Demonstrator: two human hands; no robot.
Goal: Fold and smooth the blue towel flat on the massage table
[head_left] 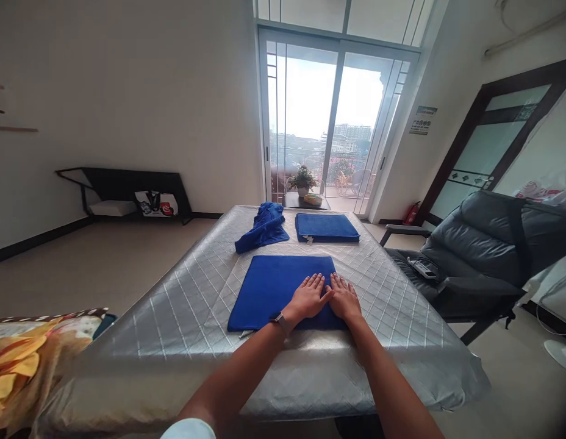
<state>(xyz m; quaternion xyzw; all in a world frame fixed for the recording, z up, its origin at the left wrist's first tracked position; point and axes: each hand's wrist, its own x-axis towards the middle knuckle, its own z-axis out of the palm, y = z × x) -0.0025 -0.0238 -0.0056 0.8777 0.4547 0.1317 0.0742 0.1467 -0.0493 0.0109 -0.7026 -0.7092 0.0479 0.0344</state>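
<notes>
A blue towel (269, 286), folded into a flat rectangle, lies in front of me on the silver quilted table cover (173, 317). My left hand (309, 297) rests flat on its right half, fingers stretched forward. Beside it, my right hand (344, 297) lies flat along the towel's right edge, and the two thumbs meet or overlap. Neither hand grips anything. Farther back sits a neat stack of folded blue towels (327, 225) with a white tag at its front. Left of that stack is a crumpled blue towel (265, 228).
A grey recliner (475, 250) with a device on its seat stands close to the table's right side. Beyond the far edge is a small stand with a potted plant (303, 180). Yellow patterned fabric (17, 366) lies at the lower left. A black bench (132, 189) stands against the wall.
</notes>
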